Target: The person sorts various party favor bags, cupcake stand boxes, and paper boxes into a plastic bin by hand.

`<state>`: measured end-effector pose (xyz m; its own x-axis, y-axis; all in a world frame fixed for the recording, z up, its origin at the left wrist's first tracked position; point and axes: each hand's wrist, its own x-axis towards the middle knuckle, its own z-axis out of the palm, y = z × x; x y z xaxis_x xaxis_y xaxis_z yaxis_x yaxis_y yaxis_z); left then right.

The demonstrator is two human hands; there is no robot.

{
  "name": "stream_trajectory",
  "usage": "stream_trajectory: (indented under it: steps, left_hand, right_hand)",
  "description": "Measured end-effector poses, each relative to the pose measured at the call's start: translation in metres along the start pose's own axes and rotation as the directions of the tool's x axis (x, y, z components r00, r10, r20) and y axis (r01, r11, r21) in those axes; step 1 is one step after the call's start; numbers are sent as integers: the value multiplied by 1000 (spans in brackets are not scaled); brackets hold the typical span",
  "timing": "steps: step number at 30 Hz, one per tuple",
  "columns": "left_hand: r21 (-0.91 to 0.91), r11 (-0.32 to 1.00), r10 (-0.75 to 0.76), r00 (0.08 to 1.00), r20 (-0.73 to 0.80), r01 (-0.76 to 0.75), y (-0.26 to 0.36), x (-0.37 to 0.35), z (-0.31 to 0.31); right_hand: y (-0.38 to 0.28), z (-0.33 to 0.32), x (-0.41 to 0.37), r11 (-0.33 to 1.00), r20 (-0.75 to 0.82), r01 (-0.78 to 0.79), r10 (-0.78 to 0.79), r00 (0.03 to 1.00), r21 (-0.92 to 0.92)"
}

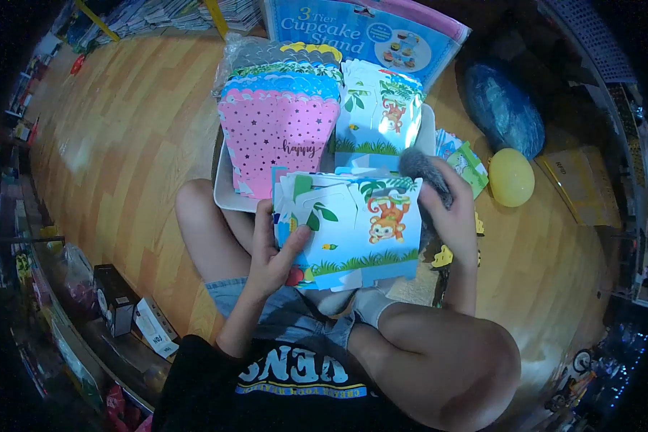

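Observation:
My left hand (272, 255) grips a stack of flat printed card boxes (349, 230) by its left side, thumb on top. The top card shows a monkey, leaves and grass on white and pale blue. At the stack's upper right corner, my right hand (450, 216) is closed around a grey fuzzy thing (425, 173), whose kind I cannot make out. Behind the held stack stands a white tray (225, 189). It holds pink star-printed cartons (273, 137) marked "happy", and more monkey cards (378, 119) to their right.
A blue cupcake stand package (367, 36) lies behind the tray. To the right are a yellow balloon (511, 177), a dark blue wrapped bundle (502, 108) and a cardboard box (582, 186). Shelves with boxes (115, 299) line the left. My crossed legs (439, 353) are below.

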<state>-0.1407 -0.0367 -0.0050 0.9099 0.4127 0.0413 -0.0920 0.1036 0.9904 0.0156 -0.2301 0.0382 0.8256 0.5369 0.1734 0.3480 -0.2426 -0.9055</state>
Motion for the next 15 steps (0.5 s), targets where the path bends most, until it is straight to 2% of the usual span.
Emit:
stream_trajectory:
  steps: [1,2,4,6,8,9,10,11,12,13,14,15]
  left_hand:
    - [-55,998,-17,999,28,19,-2,-1,-1]
    - [-56,998,-16,999,28,18,-3,-1,-2]
    - [12,1000,-26,993,111,25,-4,-1,-5]
    - [-16,997,-67,986,156,70,-5,-2,-10]
    - [-44,992,-107,971,212,119,-7,-3,-21]
    - [-163,971,-131,959,250,175,-8,-5,-33]
    - [-275,933,-151,945,289,233,-10,-8,-47]
    - [-297,918,-186,945,268,264,-18,-12,-68]
    - [-319,902,-219,944,245,292,-30,-17,-90]
    - [-458,845,-181,954,241,276,-37,-21,-107]
    - [-586,769,-145,962,230,256,-37,-22,-113]
    - [-584,770,-144,962,233,256,-40,-22,-115]
  right_hand:
    - [2,-4,2,958,118,-210,189,975,193]
    - [6,-6,1,959,119,-209,189,975,193]
    - [18,-7,-1,947,167,-122,74,983,298]
    - [22,-14,-6,952,229,-133,69,971,274]
    - [18,-20,-8,953,251,-252,206,946,166]
    - [22,-22,-7,941,173,-312,288,942,131]
    - [25,-21,-4,940,168,-316,293,941,130]
    - [27,-20,1,966,6,-208,211,977,-152]
    - [29,-17,7,892,-124,-125,78,989,-435]
    - [40,-12,11,833,-121,27,-113,986,-553]
    - [48,-5,14,833,-124,25,-112,986,-553]
    - [54,3,17,791,34,79,-73,997,-607]
